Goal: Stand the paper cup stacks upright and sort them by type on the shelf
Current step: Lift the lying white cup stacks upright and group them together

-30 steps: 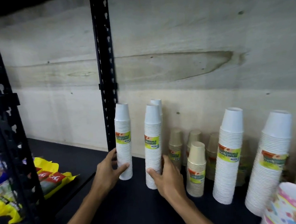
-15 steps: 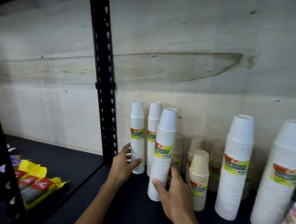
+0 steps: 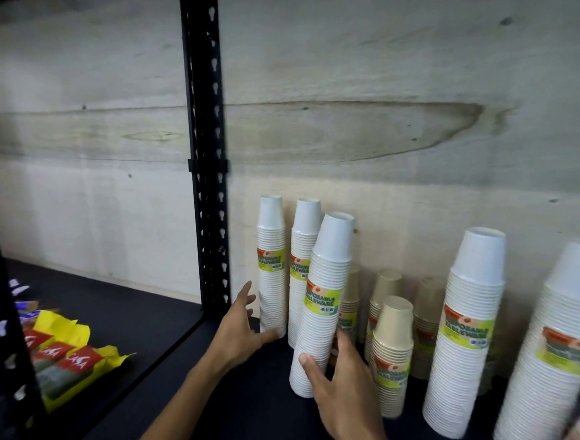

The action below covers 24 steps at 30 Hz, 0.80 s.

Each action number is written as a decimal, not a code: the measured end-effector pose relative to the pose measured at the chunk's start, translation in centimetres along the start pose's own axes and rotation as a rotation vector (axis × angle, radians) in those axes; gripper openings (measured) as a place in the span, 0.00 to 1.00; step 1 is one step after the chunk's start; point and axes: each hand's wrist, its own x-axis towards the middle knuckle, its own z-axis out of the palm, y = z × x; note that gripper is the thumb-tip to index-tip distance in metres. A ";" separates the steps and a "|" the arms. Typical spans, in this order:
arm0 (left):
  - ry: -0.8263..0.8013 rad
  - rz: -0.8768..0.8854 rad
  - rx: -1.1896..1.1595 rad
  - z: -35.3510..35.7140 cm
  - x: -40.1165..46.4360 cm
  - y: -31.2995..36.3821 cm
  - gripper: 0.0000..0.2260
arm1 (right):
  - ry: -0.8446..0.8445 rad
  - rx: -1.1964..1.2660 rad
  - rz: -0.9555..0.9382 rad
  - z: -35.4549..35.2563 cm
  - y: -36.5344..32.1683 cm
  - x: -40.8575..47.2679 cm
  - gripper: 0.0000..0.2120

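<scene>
Setting: plywood back wall [image 3: 373, 59] behind a dark shelf [image 3: 226, 413], with a black slotted upright [image 3: 207, 157] rising at its left edge.
Far white stacks: two slim white stacks stand at the wall just right of the upright, the left one [image 3: 272, 265] and its neighbour [image 3: 304, 273], close side by side.
Left hand: left hand [image 3: 239, 326] has its thumb against the foot of the left one; the fingers are spread and nearly straight, touching rather than clasping.
Tilted stack: a third slim white stack [image 3: 322, 307] sits nearer, leaning right at the top so its upper end crosses in front of the neighbour.
Right hand: right hand [image 3: 341, 388] grips this stack low down, thumb on the near face, fingers curled behind.
Other types: short tan stacks [image 3: 392, 350] stand right of it; wider white stacks [image 3: 467, 327] farther right.
Doing it well: probably bring the top back to vertical while the base stays planted, then slide it against its two matches. Holding low gives little control of the top, so a slow move seems wise.
Risk: the tan stacks are close on the right and could be knocked.
</scene>
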 end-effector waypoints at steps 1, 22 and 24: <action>0.012 -0.009 0.019 -0.1 -0.3 0.2 0.52 | -0.003 -0.004 -0.004 -0.1 0.0 0.1 0.33; 0.016 0.182 0.002 -1.9 -7.2 11.9 0.32 | -0.083 -0.046 0.048 0.3 1.4 -1.5 0.28; 0.017 0.202 0.002 -1.9 -7.4 11.9 0.26 | -0.100 -0.039 0.063 0.7 1.9 -1.4 0.31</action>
